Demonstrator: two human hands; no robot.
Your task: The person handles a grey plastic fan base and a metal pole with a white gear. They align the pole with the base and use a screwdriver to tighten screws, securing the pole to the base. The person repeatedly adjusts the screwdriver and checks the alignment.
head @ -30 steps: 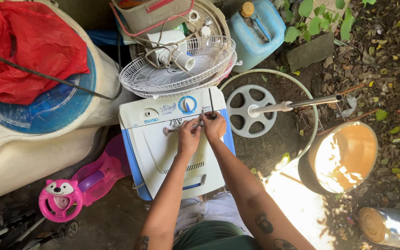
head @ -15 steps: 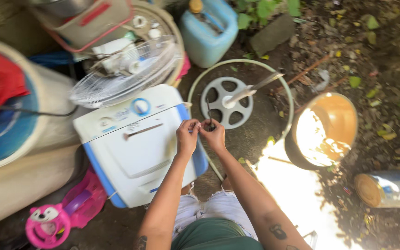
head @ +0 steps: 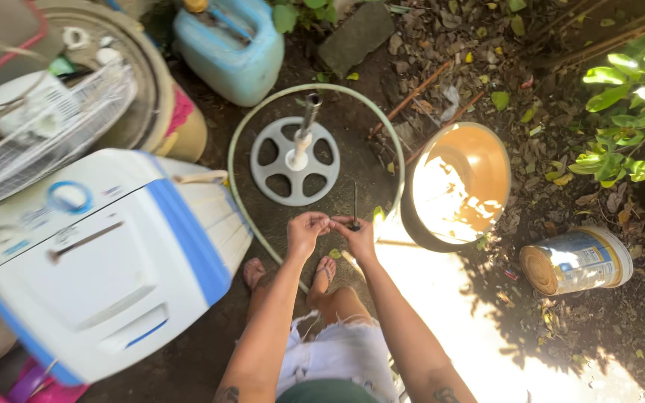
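Both hands pinched on a small dark tool over bare ground.

The left hand (head: 305,231) and right hand (head: 357,237) meet fingertip to fingertip, closed on the screwdriver (head: 354,208), near the fan base (head: 295,160). Risk, as judged: any small part slipping from the pinch could vanish among the leaves (head: 561,82).
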